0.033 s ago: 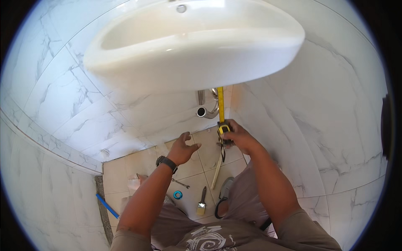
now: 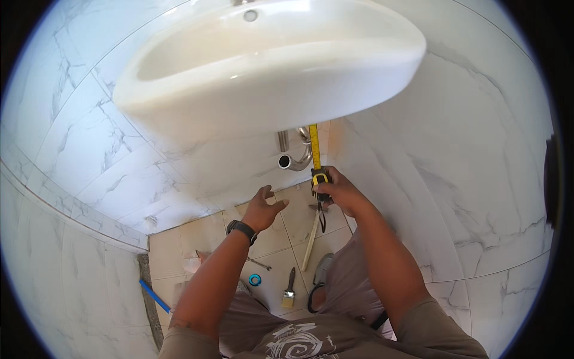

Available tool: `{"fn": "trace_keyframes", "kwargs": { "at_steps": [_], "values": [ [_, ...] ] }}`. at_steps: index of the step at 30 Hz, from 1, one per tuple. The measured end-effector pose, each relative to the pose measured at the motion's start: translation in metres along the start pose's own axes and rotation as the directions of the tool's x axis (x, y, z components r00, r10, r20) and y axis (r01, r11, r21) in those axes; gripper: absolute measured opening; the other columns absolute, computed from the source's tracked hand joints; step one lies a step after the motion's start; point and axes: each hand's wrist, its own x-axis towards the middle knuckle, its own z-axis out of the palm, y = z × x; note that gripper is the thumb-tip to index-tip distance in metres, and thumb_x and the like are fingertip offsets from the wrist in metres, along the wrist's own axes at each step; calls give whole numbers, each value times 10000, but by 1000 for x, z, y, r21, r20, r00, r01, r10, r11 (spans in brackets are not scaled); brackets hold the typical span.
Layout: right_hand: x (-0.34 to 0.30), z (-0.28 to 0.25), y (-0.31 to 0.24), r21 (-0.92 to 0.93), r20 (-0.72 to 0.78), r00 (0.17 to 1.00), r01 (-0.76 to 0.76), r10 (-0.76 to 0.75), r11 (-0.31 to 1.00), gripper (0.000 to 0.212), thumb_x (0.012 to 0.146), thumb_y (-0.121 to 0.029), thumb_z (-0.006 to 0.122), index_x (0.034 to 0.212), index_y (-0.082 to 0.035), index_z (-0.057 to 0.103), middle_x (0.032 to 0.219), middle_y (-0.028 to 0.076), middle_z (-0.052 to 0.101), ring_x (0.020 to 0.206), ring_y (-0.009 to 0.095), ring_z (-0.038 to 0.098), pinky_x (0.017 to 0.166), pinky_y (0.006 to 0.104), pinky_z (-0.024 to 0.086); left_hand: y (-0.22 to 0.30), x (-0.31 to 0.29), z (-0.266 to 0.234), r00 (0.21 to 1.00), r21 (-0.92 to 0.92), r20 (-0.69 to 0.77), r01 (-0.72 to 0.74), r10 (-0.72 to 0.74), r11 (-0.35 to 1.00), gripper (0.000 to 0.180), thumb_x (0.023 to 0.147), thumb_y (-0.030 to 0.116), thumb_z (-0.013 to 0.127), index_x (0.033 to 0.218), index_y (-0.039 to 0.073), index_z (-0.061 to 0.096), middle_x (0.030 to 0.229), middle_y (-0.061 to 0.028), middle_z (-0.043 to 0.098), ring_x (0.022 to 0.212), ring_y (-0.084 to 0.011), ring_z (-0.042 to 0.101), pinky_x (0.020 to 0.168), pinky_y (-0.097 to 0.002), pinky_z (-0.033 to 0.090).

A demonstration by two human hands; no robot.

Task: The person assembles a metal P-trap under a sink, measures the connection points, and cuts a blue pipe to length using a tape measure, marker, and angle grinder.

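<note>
My right hand (image 2: 338, 191) grips a yellow and black tape measure (image 2: 320, 178) below the white wall-hung basin (image 2: 269, 66). Its yellow tape (image 2: 314, 146) runs straight up to the basin's underside, beside the chrome drain trap (image 2: 294, 157). My left hand (image 2: 263, 206), with a black watch on the wrist, hovers a little to the left with fingers spread and nothing in it.
On the beige floor tiles lie a paintbrush (image 2: 289, 290), a blue tape roll (image 2: 255, 279), a wrench (image 2: 258, 263), a long pale stick (image 2: 311, 236) and a blue tube (image 2: 155, 296). Marble-look tiled walls (image 2: 454, 155) close in on three sides.
</note>
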Motion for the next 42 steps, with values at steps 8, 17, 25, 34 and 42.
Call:
{"fn": "trace_keyframes", "kwargs": {
  "at_steps": [8,17,25,34,42],
  "values": [
    [44,-16,16,-124,-238,971,-53,22,991,685,811,-188,785,1422,-46,508,1156,123,653,956,206,671,729,356,606,42,90,62,974,-545,-217,-65,-65,836,519,919,226,833,1281,-3,539,1183,-137,686,864,-196,697,706,-331,593],
    [62,-38,16,-148,-139,989,-72,51,986,680,775,-174,792,1388,-17,542,1077,130,679,872,198,678,698,350,603,68,86,46,866,-66,-462,-250,192,966,326,960,268,786,1048,5,615,784,-114,721,662,-187,693,633,-341,548],
    [70,-31,25,-265,-60,998,-16,0,964,716,772,-169,769,1417,-9,502,966,144,698,725,202,669,595,352,547,83,84,35,915,-28,-354,-220,196,975,403,987,297,765,1169,-7,572,902,-77,684,686,-133,671,588,-289,559],
    [85,-32,28,-270,-4,1000,-7,6,963,731,756,-184,754,1415,3,498,923,149,707,691,224,675,611,365,556,84,93,33,941,-112,-313,-174,131,978,385,984,272,769,1180,4,574,926,-63,679,705,-124,662,603,-280,569],
    [77,-30,22,-295,-24,1000,-14,7,955,723,775,-183,775,1428,-22,509,1049,161,696,791,215,683,650,341,594,85,91,44,949,-184,-303,-152,91,971,400,960,252,801,1182,5,578,973,-73,687,733,-138,690,615,-276,584]
  ]
}}
